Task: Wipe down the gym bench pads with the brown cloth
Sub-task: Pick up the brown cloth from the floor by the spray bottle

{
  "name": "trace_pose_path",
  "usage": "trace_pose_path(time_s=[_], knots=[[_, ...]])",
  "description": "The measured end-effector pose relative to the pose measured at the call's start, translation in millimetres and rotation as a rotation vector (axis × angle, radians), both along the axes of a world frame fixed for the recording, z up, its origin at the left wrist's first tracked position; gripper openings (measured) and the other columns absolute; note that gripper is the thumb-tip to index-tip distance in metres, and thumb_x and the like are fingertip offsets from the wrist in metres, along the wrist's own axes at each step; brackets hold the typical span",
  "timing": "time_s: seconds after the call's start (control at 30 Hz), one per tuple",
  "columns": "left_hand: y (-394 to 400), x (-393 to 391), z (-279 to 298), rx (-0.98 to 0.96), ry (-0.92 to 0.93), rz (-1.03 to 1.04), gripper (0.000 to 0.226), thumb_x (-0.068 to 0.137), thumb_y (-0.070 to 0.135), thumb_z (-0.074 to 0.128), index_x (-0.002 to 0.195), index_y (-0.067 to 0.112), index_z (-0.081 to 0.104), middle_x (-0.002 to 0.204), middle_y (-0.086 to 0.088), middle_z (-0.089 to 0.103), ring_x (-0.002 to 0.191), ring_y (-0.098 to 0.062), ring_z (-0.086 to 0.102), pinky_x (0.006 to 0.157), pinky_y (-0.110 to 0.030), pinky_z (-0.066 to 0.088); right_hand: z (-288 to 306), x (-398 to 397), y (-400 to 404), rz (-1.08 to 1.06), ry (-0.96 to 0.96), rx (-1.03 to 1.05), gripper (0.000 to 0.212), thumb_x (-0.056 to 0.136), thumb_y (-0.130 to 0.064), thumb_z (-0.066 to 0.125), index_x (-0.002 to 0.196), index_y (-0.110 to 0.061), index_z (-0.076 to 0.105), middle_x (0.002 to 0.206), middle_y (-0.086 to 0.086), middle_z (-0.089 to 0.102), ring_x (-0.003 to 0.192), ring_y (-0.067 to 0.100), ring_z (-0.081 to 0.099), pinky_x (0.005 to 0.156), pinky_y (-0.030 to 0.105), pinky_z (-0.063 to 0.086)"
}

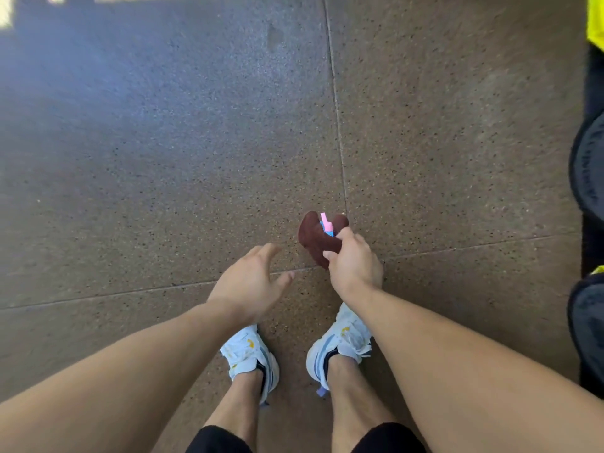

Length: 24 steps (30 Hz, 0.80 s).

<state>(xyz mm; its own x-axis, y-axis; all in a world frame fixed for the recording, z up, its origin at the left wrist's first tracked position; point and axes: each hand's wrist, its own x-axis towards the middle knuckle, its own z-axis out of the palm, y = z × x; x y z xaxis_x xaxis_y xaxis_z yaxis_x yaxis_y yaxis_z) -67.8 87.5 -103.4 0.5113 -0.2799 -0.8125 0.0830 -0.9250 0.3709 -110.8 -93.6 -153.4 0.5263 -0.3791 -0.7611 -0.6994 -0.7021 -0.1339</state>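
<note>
Above the speckled brown rubber floor tiles [163, 174], both bare forearms reach forward and down from the bottom corners of the view. The right hand [354, 263] grips a bunched dark brown cloth [315, 238]: the thumb lies over its upper edge and the fingers curl round its lower edge, so the cloth bulges out to the left of and beyond the fist. A small pink and blue tag [327, 225] stands up from the top of the cloth, just beside the thumb tip. Whether the tag is sewn to the cloth or only tucked into it cannot be told. The cloth is held in the air above the point where the floor seams cross; it touches nothing but the right hand.

The left hand [250, 282] is spread wide, palm down, fingers straight and apart, holding nothing. Its fingertips point toward the cloth, near it but apart from it.

Below the hands stand two white trainers with blue stripes [251, 354], feet slightly apart, toes pointing forward, with the hems of black shorts [219, 441] at the bottom edge.

Along the right edge runs dark padded gym equipment [588, 168], partly cut off by the frame, with a strip of bright yellow [595, 21] at its upper end. Its exact form cannot be made out. Pale light patches lie on the floor at the top left.
</note>
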Motion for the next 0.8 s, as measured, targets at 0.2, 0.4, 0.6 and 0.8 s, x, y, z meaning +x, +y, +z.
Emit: trace_pose_path(time_s=[0.2, 0.4, 0.6, 0.8], knots=[[13, -26, 53, 0.045, 0.180, 0.202, 0.058, 0.096, 0.053, 0.056, 0.143, 0.019, 0.050, 0.143, -0.003, 0.057, 0.128, -0.022, 0.055, 0.107, -0.036, 0.043, 94, -24, 26, 0.047, -0.014, -0.025, 0.023, 0.104, -0.041, 0.056, 0.121, -0.027, 0.053, 0.121, -0.002, 0.057, 0.116, 0.024, 0.062, 0.081, 0.036, 0.045], [5, -23, 178, -0.222, 0.884, 1.255, 0.043, 0.081, 0.070, 0.065, 0.100, 0.034, 0.080, 0.099, 0.002, 0.077, 0.091, -0.023, 0.071, 0.089, -0.041, 0.056, 248, -60, 78, -0.090, -0.037, 0.353, 0.023, 0.083, -0.051, 0.063, 0.097, -0.059, 0.047, 0.103, -0.024, 0.064, 0.094, 0.000, 0.062, 0.082, 0.027, 0.049], [46, -57, 302, -0.174, 0.444, 1.332, 0.025, 0.094, 0.033, 0.069, 0.102, 0.009, 0.070, 0.077, -0.015, 0.074, 0.070, -0.028, 0.068, 0.069, -0.035, 0.053, 398, -71, 91, -0.105, -0.130, 0.516, 0.057, 0.081, 0.003, 0.055, 0.094, -0.050, 0.072, 0.092, -0.033, 0.073, 0.075, -0.006, 0.066, 0.073, 0.014, 0.047], [67, -73, 414, -0.334, 0.182, 1.256, 0.050, 0.073, 0.050, 0.075, 0.107, 0.013, 0.074, 0.071, 0.003, 0.071, 0.065, -0.016, 0.062, 0.068, -0.031, 0.045, 496, -51, 88, -0.257, -0.239, 0.517, 0.018, 0.101, -0.022, 0.066, 0.115, -0.034, 0.066, 0.107, -0.015, 0.070, 0.105, 0.006, 0.066, 0.087, 0.022, 0.049]])
